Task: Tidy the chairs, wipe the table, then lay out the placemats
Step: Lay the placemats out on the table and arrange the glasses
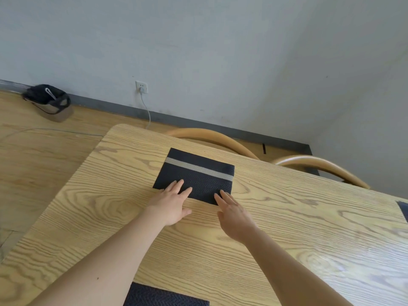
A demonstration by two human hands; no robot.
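Flat left hand (174, 203) and right hand (234, 216) touch placemat (198, 173).

Soft, even daylight fills the view, bright but not harsh. A pale bluish sheen washes out the grain of the wooden table (331, 272) toward 4 o'clock. Faint, diffuse shadows lie under the left hand (174, 202) and the right hand (236, 217), which looks slightly soft. Wide-angle bending curves the baseboard (198, 122) and the table edges. The bag (47, 101) at 10 o'clock is smeared.
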